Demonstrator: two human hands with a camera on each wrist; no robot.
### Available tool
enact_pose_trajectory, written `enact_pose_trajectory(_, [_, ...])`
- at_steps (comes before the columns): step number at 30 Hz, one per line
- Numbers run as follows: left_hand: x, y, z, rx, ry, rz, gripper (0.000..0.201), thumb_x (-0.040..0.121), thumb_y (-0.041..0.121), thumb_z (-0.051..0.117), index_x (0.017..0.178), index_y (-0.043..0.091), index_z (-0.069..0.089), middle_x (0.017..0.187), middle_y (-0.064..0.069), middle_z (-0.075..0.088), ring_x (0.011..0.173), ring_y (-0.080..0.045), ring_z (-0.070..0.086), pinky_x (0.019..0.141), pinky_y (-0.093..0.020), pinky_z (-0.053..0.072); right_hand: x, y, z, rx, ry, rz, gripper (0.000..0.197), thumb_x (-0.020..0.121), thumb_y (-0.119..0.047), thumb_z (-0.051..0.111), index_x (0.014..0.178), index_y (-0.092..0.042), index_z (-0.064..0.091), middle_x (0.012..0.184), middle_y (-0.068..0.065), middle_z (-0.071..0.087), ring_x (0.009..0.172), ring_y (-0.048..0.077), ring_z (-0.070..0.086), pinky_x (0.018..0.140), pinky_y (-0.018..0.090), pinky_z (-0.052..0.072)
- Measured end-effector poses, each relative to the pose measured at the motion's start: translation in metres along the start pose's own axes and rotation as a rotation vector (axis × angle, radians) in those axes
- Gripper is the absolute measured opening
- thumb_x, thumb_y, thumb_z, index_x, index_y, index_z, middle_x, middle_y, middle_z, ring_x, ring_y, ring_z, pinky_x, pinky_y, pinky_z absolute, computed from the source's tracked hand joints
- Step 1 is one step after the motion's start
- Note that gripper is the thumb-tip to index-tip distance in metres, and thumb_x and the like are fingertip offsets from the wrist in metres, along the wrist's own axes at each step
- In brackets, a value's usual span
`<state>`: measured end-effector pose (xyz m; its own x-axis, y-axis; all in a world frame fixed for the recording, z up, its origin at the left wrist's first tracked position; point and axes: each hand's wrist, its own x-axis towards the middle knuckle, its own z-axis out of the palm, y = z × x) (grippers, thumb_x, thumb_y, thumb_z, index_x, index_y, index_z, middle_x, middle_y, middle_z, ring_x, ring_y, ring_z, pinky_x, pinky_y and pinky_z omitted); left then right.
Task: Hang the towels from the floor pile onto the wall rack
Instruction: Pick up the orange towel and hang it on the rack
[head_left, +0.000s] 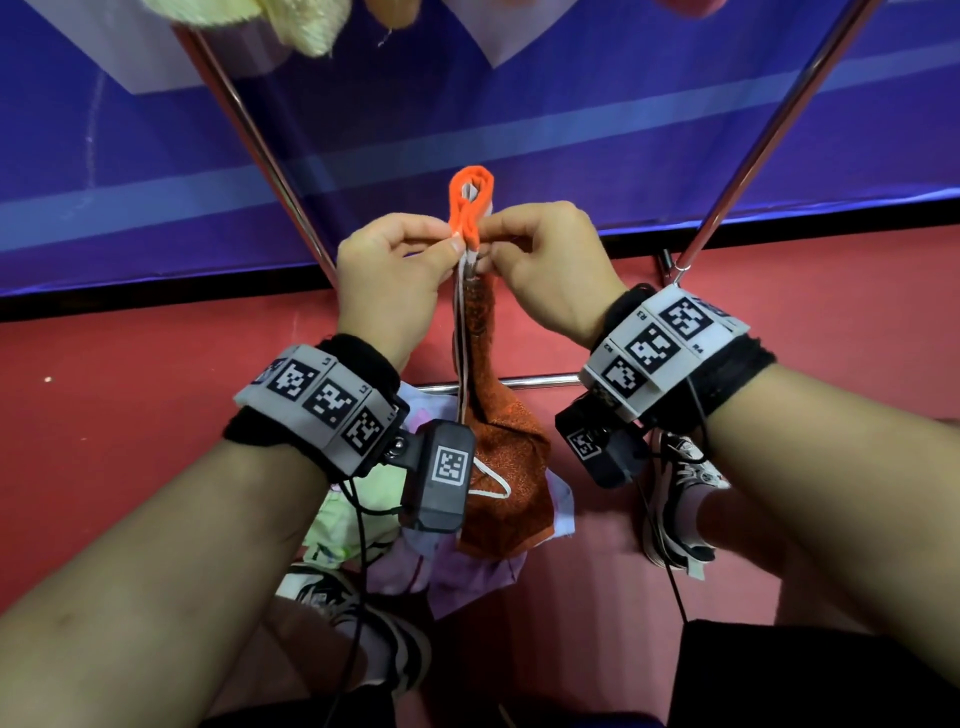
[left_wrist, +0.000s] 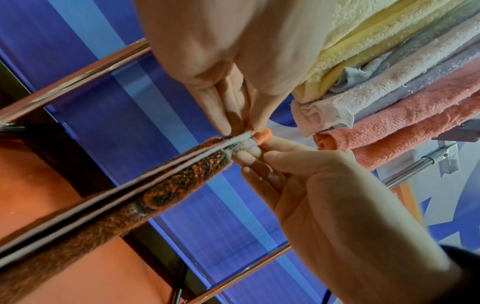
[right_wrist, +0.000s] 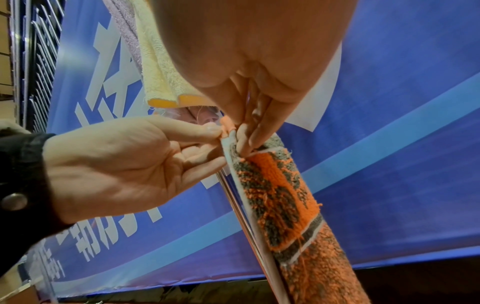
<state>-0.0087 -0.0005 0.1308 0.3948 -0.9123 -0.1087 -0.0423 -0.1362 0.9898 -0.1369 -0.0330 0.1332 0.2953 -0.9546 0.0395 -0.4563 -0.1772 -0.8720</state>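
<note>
Towels in yellow, grey and pink fill the wall rack at upper right of the left wrist view. At frame centre, left hand and right hand pinch the orange towel by its bright loop, fingertips clamped together, above the floor pile.

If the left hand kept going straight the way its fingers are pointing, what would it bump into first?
The left hand points its fingers sideways at the orange towel it pinches by the loop. Just past that is the right hand, so it would probably bump those fingertips first.
</note>
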Motion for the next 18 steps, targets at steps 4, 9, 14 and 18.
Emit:
enact_pose_trajectory(4, [-0.004,0.003,0.002,0.011,-0.038,0.053,0.02,0.075,-0.006,0.072,0.082,0.01,0.063,0.079,-0.005,0.069,0.07,-0.006,0.069,0.07,-0.02,0.054,-0.002,0.002,0.0,0.067,-0.046,-0.011,0.036,0.073,-0.003,0.047,0.094,-0.012,0.075,0.086,0.008,0.073,0.087,0.021,0.068,0.089,0.04,0.052])
enact_pose_trajectory(9, [-0.004,0.001,0.001,0.07,-0.018,0.106,0.03,0.075,-0.009,0.067,0.079,0.018,0.058,0.072,0.006,0.063,0.059,0.007,0.06,0.061,-0.011,0.046,-0.004,0.007,0.001,0.072,-0.167,-0.072,0.03,0.079,0.003,0.051,0.101,-0.002,0.071,0.086,-0.004,0.066,0.094,0.023,0.065,0.093,0.042,0.049])
enact_pose_trajectory(14, [0.003,-0.003,-0.001,0.098,-0.059,0.107,0.035,0.077,-0.01,0.06,0.084,0.024,0.059,0.079,0.003,0.061,0.067,-0.004,0.058,0.064,-0.018,0.046,0.001,0.009,-0.004,0.004,0.063,-0.017,0.027,0.077,0.005,0.059,0.1,-0.007,0.066,0.095,0.002,0.056,0.075,0.01,0.056,0.079,0.021,0.046])
enact_pose_trajectory(18, [0.004,-0.003,-0.003,0.104,-0.15,0.093,0.037,0.084,-0.013,0.052,0.091,0.023,0.056,0.085,0.003,0.057,0.065,-0.001,0.056,0.059,-0.014,0.048,0.008,0.012,-0.013,0.086,0.06,0.133,0.069,0.078,0.001,0.063,0.14,-0.011,0.035,0.132,0.007,0.041,0.103,0.011,0.053,0.086,0.016,0.044])
